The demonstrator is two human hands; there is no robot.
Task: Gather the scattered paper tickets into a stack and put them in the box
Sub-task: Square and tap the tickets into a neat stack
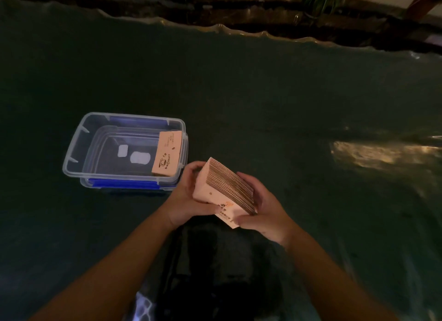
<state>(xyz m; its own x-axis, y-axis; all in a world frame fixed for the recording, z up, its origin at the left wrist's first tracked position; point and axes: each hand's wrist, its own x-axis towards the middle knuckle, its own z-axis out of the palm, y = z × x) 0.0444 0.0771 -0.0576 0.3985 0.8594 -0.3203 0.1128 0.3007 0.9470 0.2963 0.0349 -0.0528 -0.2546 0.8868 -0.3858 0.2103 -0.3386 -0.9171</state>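
Now both hands grip a thick stack (222, 191) of tickets at frame centre, just right of the box (74, 153). Left hand (189, 196) curls its fingers around the stack's left side; right hand (265, 208) clamps the right end. Another ticket (167, 154) lies inside the clear box, against its right wall, on the dark bench (263, 100).
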